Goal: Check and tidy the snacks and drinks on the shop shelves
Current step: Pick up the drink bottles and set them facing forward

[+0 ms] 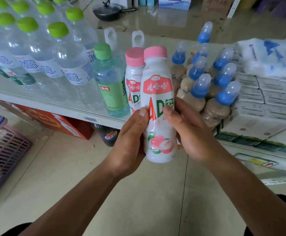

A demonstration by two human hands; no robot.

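Note:
A white milk-drink bottle [157, 92] with a pink cap and a peach picture is held upright in front of the shelf. My left hand [130, 142] grips its lower left side, thumb on the label. My right hand [190, 132] grips its right side, thumb across the front. Behind it on the white shelf [53, 108] stands a second bottle of the same drink [134, 72]. To its left stands a pale green bottle with a green cap [110, 82].
Several clear water bottles with lime caps [59, 53] fill the shelf's left. Brown bottles with blue teat caps [212, 92] and white cartons [266, 106] sit on the right. Below are a red box [53, 120], a cola bottle [109, 135] and a purple basket [4, 154].

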